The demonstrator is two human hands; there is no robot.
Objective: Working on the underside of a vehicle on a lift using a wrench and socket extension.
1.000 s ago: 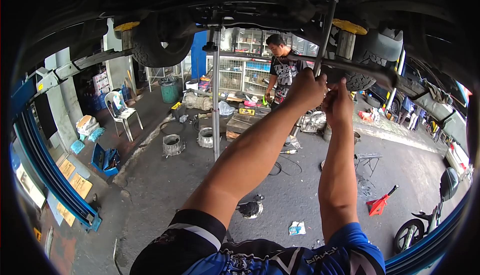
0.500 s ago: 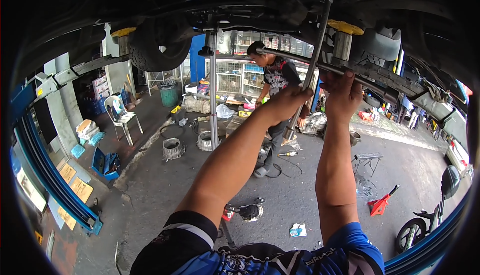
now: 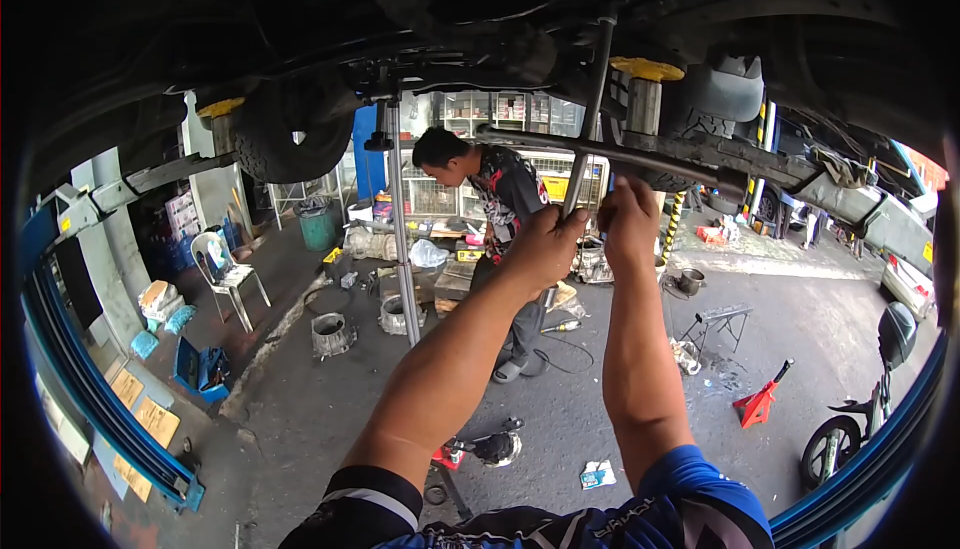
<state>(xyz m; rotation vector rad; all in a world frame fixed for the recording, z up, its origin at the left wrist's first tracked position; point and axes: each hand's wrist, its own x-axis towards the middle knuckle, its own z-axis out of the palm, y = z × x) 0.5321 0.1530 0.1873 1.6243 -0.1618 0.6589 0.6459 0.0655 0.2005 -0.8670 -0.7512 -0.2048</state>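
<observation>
A four-way lug wrench [image 3: 592,109] stands nearly upright beneath a raised vehicle [image 3: 450,39], its upper end against the dark underside. Its crossbar [image 3: 670,161] runs from left to right, a socket at the right end. My left hand [image 3: 548,247] is wrapped round the lower arm of the wrench. Just below the crossbar, apart from it, is my right hand [image 3: 630,221], fingers curled with nothing visible in them. What the upper end fits onto is lost in shadow.
Beyond my arms a co-worker [image 3: 495,189] stands with head bent. A metal pole [image 3: 402,209] rises left of my hands. Yellow-topped lift pads [image 3: 648,71] meet the underside. A red jack stand [image 3: 762,399] and a motorcycle [image 3: 840,434] are at right; metal housings [image 3: 332,335] sit left.
My right hand has come off the crossbar and dropped below it. My left hand still grips the lower arm. The view has shifted, and the co-worker appears farther left.
</observation>
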